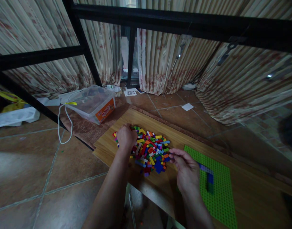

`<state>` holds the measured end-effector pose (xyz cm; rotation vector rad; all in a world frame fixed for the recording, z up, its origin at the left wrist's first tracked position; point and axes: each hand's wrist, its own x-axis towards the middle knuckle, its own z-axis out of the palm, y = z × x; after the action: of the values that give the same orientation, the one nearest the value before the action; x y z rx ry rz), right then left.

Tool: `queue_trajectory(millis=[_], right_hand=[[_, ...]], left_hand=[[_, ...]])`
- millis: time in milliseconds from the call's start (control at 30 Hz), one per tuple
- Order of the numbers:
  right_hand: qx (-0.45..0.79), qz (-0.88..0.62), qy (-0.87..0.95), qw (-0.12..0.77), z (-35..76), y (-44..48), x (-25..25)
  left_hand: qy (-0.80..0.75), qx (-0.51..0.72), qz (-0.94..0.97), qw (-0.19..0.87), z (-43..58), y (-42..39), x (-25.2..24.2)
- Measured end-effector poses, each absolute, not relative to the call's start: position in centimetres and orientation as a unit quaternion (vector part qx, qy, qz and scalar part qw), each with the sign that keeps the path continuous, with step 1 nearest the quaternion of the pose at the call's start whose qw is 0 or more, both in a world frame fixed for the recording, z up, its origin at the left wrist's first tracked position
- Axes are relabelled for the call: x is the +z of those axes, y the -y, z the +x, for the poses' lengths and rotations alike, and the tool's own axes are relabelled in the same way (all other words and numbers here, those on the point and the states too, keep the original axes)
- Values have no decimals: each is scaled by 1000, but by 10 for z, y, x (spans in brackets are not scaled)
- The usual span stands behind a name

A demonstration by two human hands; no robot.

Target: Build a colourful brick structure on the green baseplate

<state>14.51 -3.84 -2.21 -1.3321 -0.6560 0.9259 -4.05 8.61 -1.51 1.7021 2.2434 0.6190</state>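
Forearms (112,187) forward, left hand (127,139) over bricks (151,150)

A person's left hand (127,136) reached into the left side of a heap of toy bricks (150,151) on a wooden table (253,197), while the right hand (187,170) held its fingertips at the heap's right edge. Beside it, a green board (221,194) bore an angled line of bricks (210,178); a clear box (85,103) sat past the table's left end.

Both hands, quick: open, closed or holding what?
Left hand: at the brick pile, fingertips hidden; grip can't be told.
Right hand: fingers partly curled by the pile; hold can't be told.
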Motion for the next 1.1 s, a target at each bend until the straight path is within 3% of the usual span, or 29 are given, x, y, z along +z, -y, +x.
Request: queue_trajectory(millis=[200,367,467,600,833,1100], right_hand=[[411,-581,288,641,143,38,-22],[417,-577,287,641,138,36,-16],[426,-573,289,638,135,36,-8],[439,-553,321,631,135,36,1],[425,-539,337,645,141,36,0],[414,-550,336,642,138,37,-1]], left_hand=[[-751,287,568,175,-52,-82,3],[-569,406,579,420,-43,-60,19],[-452,393,572,560,-24,-43,24],[-348,355,585,641,-2,-28,27],[-336,347,613,625,12,-22,25],[-449,401,678,423,44,0,15]])
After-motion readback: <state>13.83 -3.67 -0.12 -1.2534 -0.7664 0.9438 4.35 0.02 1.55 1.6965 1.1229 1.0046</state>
